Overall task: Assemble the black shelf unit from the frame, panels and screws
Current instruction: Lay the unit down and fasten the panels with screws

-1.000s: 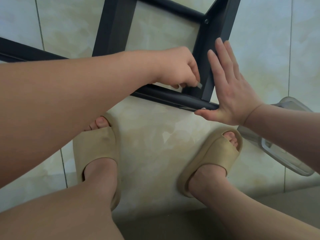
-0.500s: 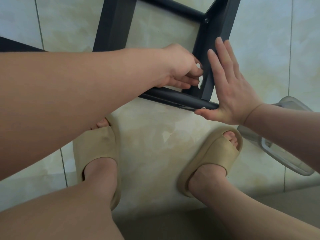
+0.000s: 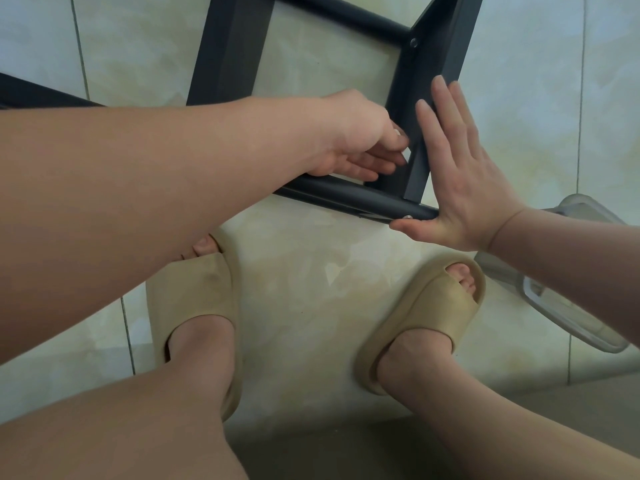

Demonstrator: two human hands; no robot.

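The black metal frame [image 3: 228,53] stands on the tiled floor in front of me. My left hand [image 3: 353,133] reaches into the inside corner where the right upright [image 3: 433,46] meets the lower round crossbar [image 3: 346,197]. Its curled fingertips pinch a small metal piece against the upright, and the fingers mostly hide it. My right hand [image 3: 464,181] lies flat and open against the outer face of that upright, with the thumb under the crossbar's end. A screw head [image 3: 408,217] shows at that end, and another screw head [image 3: 413,42] sits higher up.
A clear plastic container [image 3: 568,306] lies on the floor at the right, partly behind my right forearm. My feet in tan slippers [image 3: 194,299] [image 3: 426,317] stand just below the frame. Another black bar [image 3: 34,93] runs off to the left.
My left hand has turned at the wrist, from knuckles up to palm up, while staying at the corner. The right hand and the frame have not moved.
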